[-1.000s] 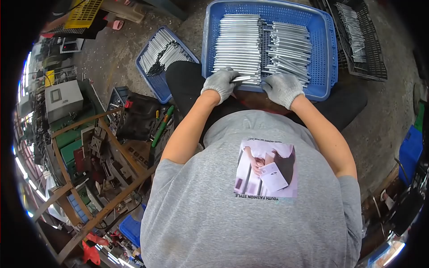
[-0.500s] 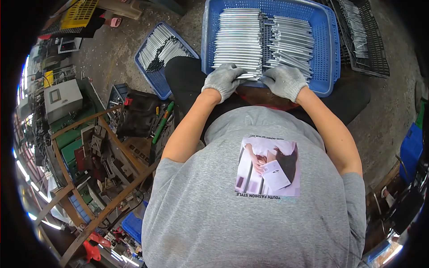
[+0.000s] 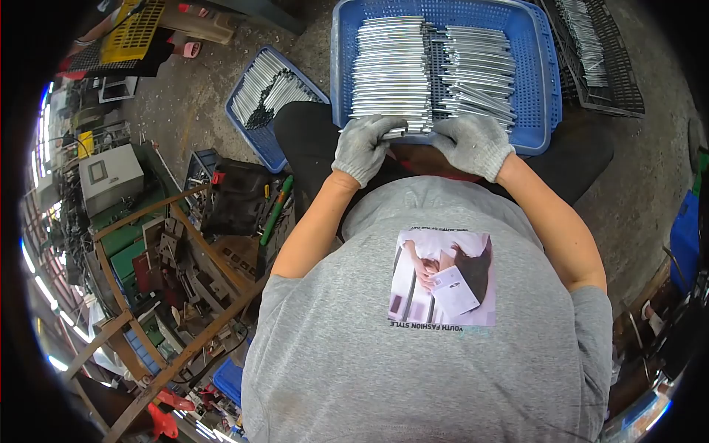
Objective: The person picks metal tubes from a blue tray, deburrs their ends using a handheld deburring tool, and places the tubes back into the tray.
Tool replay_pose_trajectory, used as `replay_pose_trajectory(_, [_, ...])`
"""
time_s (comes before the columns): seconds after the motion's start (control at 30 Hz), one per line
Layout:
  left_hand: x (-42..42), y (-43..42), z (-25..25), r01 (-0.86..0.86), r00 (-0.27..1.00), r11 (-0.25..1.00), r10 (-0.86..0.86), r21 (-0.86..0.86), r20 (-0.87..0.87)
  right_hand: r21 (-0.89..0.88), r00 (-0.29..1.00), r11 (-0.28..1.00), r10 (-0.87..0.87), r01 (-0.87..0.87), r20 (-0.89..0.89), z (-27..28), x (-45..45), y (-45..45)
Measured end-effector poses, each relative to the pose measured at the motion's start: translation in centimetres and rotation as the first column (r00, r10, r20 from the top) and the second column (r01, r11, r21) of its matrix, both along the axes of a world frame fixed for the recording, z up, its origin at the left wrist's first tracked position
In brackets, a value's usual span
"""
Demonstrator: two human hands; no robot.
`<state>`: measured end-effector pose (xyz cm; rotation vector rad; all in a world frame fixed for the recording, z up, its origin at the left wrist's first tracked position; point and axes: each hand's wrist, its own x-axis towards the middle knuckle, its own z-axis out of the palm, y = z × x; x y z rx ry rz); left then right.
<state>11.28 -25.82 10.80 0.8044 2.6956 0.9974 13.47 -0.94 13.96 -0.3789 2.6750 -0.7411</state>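
Note:
Two stacks of shiny metal rods lie side by side in a large blue basket (image 3: 538,81). The left stack (image 3: 391,70) is neat, while the right stack (image 3: 478,70) has some slanted rods at its near end. My gloved left hand (image 3: 363,148) is closed on metal rods, whose ends stick out past the fingers at the basket's near rim. My gloved right hand (image 3: 474,146) is at the near rim below the right stack, fingers curled with thumb and fingertips together. Whatever the right fingertips may hold is too small to tell.
A smaller blue basket (image 3: 266,146) with metal rods stands on the floor to the left. At the right is a black crate (image 3: 624,66) with more rods. A black tool case (image 3: 235,198), a green tool (image 3: 276,210) and a wooden frame (image 3: 188,353) are at the left.
My left hand has turned slightly and drawn back towards me with rods in its grip. The right hand stays near the rim, its fingers more curled.

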Motion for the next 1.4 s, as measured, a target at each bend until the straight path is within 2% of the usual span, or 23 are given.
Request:
replay_pose_trajectory(0.07, [0.2,-0.1,-0.1,-0.005,0.999,1.0,0.005,0.01,-0.033,-0.078,1.0,0.997,0.016,-0.017,-0.007,0.7,0.2,0.1])
replay_pose_trajectory(0.13, [0.5,0.0,0.4,-0.001,0.984,1.0,0.002,0.005,-0.181,-0.082,1.0,0.997,-0.006,0.004,-0.024,1.0,0.1,0.3])
replay_pose_trajectory(0.23, [0.6,0.1,0.9,0.034,0.98,0.999,-0.031,0.014,-0.197,-0.07,0.998,0.996,-0.053,0.054,0.013,0.5,-0.2,0.6])
replay_pose_trajectory(0.33, [0.9,0.1,0.5,0.019,0.981,0.998,-0.007,0.057,-0.193,-0.143,0.992,0.983,-0.119,0.113,-0.039,-0.8,0.3,0.4])
replay_pose_trajectory(0.4, [1.1,0.0,0.0,0.007,0.979,0.997,0.008,0.071,-0.205,-0.066,0.999,0.996,-0.052,0.053,0.012,-0.8,0.7,0.1])
replay_pose_trajectory(0.5, [1.3,-0.1,-0.3,-0.015,0.975,0.998,0.028,0.062,-0.219,-0.087,0.999,0.996,0.001,0.002,0.038,0.2,1.1,-0.1])
replay_pose_trajectory(0.7, [1.0,0.0,0.5,0.007,0.98,0.997,0.009,0.08,-0.199,-0.138,0.994,0.985,-0.098,0.102,0.038,0.7,-0.1,0.4])
replay_pose_trajectory(0.83, [1.2,-0.1,-0.5,-0.007,0.986,0.994,0.026,0.113,-0.165,-0.11,0.999,0.993,-0.047,0.046,-0.005,-0.5,0.5,0.2])
replay_pose_trajectory(0.9, [1.5,-0.1,-0.8,-0.014,0.979,0.993,0.038,0.117,-0.201,-0.105,0.994,0.994,0.002,0.01,0.11,0.1,1.0,-0.1])
replay_pose_trajectory(0.97, [1.6,-0.1,-0.9,-0.021,0.97,0.992,0.05,0.122,-0.238,-0.121,0.985,0.992,-0.005,0.026,0.173,0.6,0.9,-0.1])
replay_pose_trajectory(1.03, [1.3,-0.2,-0.3,-0.002,0.959,0.998,0.018,0.057,-0.283,-0.255,0.969,0.958,-0.071,0.132,0.237,-0.3,0.6,0.2])
replay_pose_trajectory(1.07, [1.3,-0.3,-0.3,-0.004,0.958,0.998,0.021,0.057,-0.287,-0.255,0.97,0.958,-0.068,0.128,0.232,-0.9,0.5,0.2])
replay_pose_trajectory(1.13, [0.8,-0.1,-0.4,-0.02,0.98,1.0,0.021,0.006,-0.196,-0.295,0.964,0.929,-0.163,0.222,0.212,-2.3,-0.2,0.4])
replay_pose_trajectory(1.17, [0.5,0.1,-0.4,-0.023,0.978,1.0,0.025,0.01,-0.205,-0.294,0.966,0.931,-0.161,0.216,0.202,-2.8,-0.6,0.7])
replay_pose_trajectory(1.23, [-0.4,0.7,-0.4,-0.051,0.987,0.996,0.039,-0.074,-0.155,-0.079,0.943,0.943,-0.315,0.324,0.11,-2.8,-2.1,1.2])
replay_pose_trajectory(1.27, [-0.9,1.1,-0.7,-0.063,0.988,0.992,0.046,-0.109,-0.146,0.017,0.941,0.955,-0.295,0.296,0.165,-2.6,-2.9,1.7])
replay_pose_trajectory(1.37, [-2.2,2.0,-1.9,-0.144,0.983,0.981,0.127,-0.129,-0.136,0.079,0.932,0.937,-0.346,0.339,0.106,-4.2,-4.0,1.9])
replay_pose_trajectory(1.4, [-2.7,2.2,-2.3,-0.168,0.982,0.969,0.147,-0.182,-0.121,0.098,0.926,0.935,-0.353,0.342,0.137,-3.9,-4.4,1.8])
